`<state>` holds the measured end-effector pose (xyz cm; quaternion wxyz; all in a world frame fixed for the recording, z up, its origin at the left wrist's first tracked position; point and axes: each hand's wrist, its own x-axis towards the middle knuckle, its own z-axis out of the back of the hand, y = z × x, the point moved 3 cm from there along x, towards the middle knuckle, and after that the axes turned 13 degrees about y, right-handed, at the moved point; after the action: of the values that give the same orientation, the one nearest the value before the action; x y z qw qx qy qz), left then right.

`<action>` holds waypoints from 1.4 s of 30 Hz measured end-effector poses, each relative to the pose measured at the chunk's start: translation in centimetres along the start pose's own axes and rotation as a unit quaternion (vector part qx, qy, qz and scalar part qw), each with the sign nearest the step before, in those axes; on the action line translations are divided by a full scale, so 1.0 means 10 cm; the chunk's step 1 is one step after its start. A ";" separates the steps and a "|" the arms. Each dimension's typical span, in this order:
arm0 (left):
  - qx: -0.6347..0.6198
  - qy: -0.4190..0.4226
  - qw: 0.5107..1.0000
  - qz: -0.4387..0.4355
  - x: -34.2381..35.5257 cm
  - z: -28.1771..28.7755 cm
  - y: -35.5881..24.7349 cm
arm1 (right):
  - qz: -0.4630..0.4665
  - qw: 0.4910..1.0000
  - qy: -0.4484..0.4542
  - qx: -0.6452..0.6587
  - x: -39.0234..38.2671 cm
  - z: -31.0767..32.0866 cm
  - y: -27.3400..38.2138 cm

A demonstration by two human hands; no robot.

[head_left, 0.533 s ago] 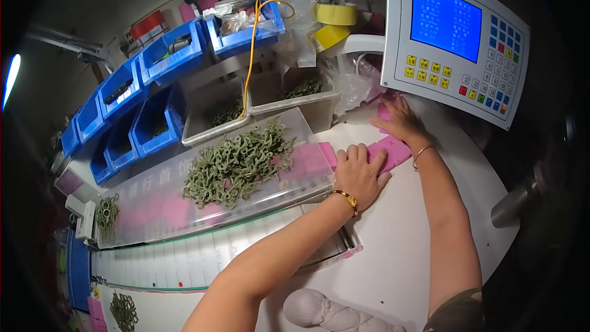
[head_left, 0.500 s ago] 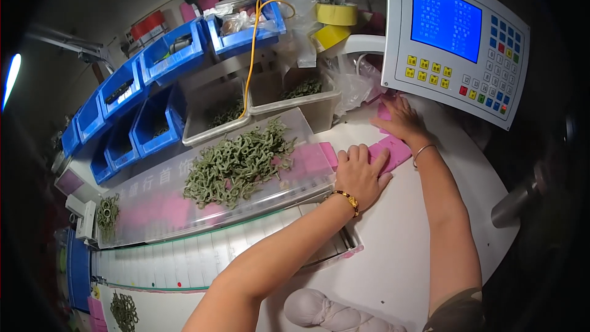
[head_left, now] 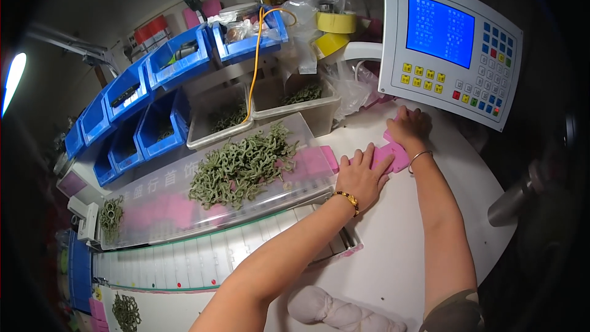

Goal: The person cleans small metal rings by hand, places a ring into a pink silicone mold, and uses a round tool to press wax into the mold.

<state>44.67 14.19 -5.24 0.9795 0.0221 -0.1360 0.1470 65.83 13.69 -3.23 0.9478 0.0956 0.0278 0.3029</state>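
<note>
My left hand lies with its fingers spread on the near pink slab, at the right end of the clear plastic box. Beyond it, my right hand has its fingers curled over another flat pink piece, which is mostly covered by the hand. The two pink pieces appear to meet. Left of my left hand, one more pink slab lies at the box's end. On the clear box sits a pile of small green, branch-like pieces, with pink shapes showing through the plastic.
A control panel with a blue screen rises at the right. Blue bins and bins of green pieces line the back. In front are a long glass-edged tray and a wrapped cloth roll. A grey cylinder stands right.
My right hand has drawn closer to my left hand, its fingers going from outstretched to curled, and the far pink piece has come nearer with it. The left hand stays in place.
</note>
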 end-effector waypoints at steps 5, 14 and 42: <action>0.013 0.029 0.999 0.034 0.00 0.03 -0.11 | -0.136 0.991 0.000 0.023 -0.31 0.05 -0.22; -0.034 0.081 0.996 -0.006 -0.48 0.29 -0.38 | -0.097 0.994 0.006 0.042 -1.02 0.03 -0.55; -0.128 0.052 0.977 0.162 -3.74 1.43 0.91 | 0.336 0.917 0.202 0.068 -3.27 0.32 0.67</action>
<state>3.86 11.14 -1.64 0.9431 -0.1331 -0.1039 0.2865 35.76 -0.45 1.04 0.7558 0.1007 0.2059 0.6134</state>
